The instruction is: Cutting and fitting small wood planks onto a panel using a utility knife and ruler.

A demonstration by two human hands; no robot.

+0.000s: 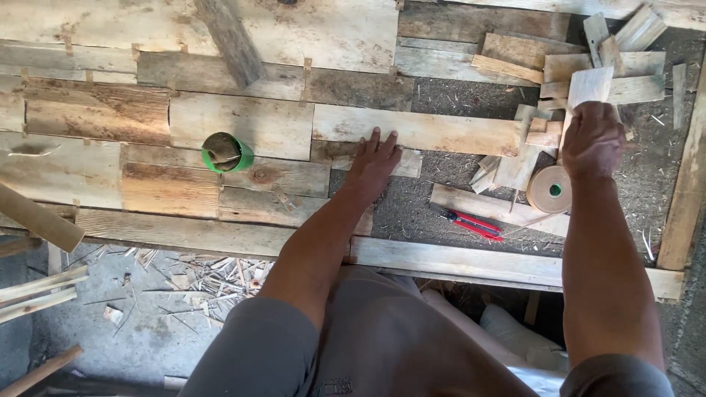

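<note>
My left hand (373, 163) lies flat, fingers spread, on a plank (419, 131); my right hand (592, 138), gripping a wood offcut (589, 87), could topple the scrap pile (548, 125) beneath it.

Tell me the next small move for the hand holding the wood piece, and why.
Probably bring the small wood piece in the right hand over to the gap beside the left hand. That hand lies flat on a short board under the long plank, where bare ground shows.
</note>
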